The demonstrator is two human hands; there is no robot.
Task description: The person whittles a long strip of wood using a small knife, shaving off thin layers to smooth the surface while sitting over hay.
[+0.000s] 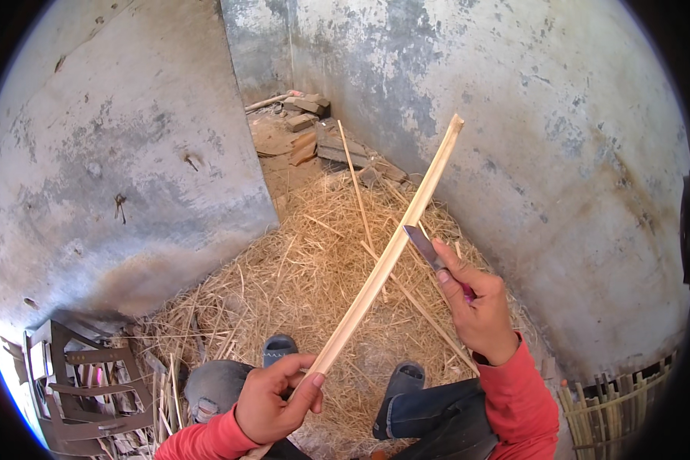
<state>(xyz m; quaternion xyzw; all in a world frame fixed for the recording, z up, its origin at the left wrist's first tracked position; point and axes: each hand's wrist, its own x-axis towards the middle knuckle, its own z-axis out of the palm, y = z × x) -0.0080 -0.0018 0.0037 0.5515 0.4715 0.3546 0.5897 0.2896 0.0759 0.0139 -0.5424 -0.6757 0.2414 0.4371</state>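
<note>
One strip, long, pale and grooved lengthwise, in my left hand: fingers and thumb closed around it near its lower end, a short piece showing below the palm beside my red sleeve. It slants up and away to the right, far end seen against the grey wall. Right hand: clasped about the purple handle of a knife. Blade points up and left; its tip overlaps the strip's right edge, roughly midway along. Contact there: cannot tell from this angle. Straw-coloured shavings cover the floor ahead of me and lie around my slippers. One thin stick lies beyond the strip; a second stick passes behind it, toward my right forearm. Bricks heaped in the far corner. Lower left: brown frame. Lower right: upright slats near the wall.
</note>
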